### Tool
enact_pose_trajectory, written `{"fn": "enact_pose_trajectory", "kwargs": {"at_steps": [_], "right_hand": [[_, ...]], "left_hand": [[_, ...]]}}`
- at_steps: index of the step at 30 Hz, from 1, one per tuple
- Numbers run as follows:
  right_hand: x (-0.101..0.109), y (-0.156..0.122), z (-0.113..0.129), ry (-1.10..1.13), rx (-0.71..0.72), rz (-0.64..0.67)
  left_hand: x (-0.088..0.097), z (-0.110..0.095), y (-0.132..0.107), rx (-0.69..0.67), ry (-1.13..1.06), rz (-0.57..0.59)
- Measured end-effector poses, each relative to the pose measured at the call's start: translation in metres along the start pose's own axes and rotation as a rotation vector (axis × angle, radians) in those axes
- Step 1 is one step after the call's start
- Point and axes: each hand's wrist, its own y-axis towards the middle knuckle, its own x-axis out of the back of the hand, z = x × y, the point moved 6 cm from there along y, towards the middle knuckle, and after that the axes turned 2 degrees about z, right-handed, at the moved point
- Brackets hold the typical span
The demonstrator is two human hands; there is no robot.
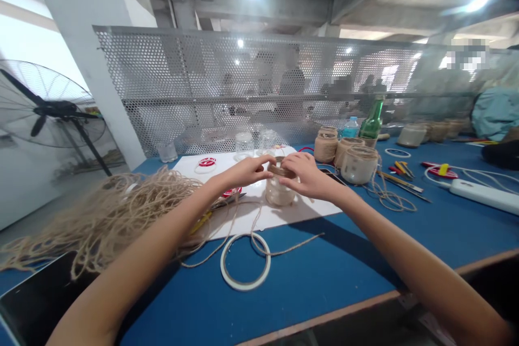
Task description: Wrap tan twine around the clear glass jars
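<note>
A glass jar (279, 192) stands upright on a white sheet (284, 213), its neck wound with jute twine. My left hand (247, 170) pinches the twine at the jar's rim from the left, fingers closed. My right hand (306, 173) curls over the rim from the right, fingers pressed on the wound twine. A loose strand of twine (259, 227) trails from the jar toward me across the blue table (332, 270). A big tangled heap of jute twine (109, 216) lies at the left beside my left forearm.
A white tape ring (245, 262) lies near the front. Twine-wrapped jars (348, 159), a green bottle (373, 121), empty glasses (244, 144), a power strip (482, 194) and hand tools (401, 170) sit behind and right. A perforated metal screen (259, 92) backs the table. A floor fan (44, 105) stands left.
</note>
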Motion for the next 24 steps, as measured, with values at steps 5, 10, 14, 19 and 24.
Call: {"fn": "enact_pose_trajectory", "kwargs": {"at_steps": [5, 10, 14, 19, 24], "right_hand": [[0.0, 0.0, -0.003, 0.046, 0.002, 0.019], [0.0, 0.0, -0.012, 0.198, 0.163, 0.067], [0.001, 0.001, -0.013, 0.23, 0.212, 0.074], [0.002, 0.001, -0.01, 0.238, 0.228, 0.076], [0.002, 0.0, -0.013, 0.235, 0.206, 0.083]], "left_hand": [[0.0, -0.012, 0.001, 0.008, -0.019, -0.017], [0.0, -0.024, 0.0, -0.01, 0.0, 0.017], [0.002, -0.021, -0.002, -0.028, -0.004, 0.08], [0.004, -0.007, -0.003, 0.001, -0.033, 0.127], [0.006, -0.005, -0.006, 0.0, -0.095, 0.179]]}}
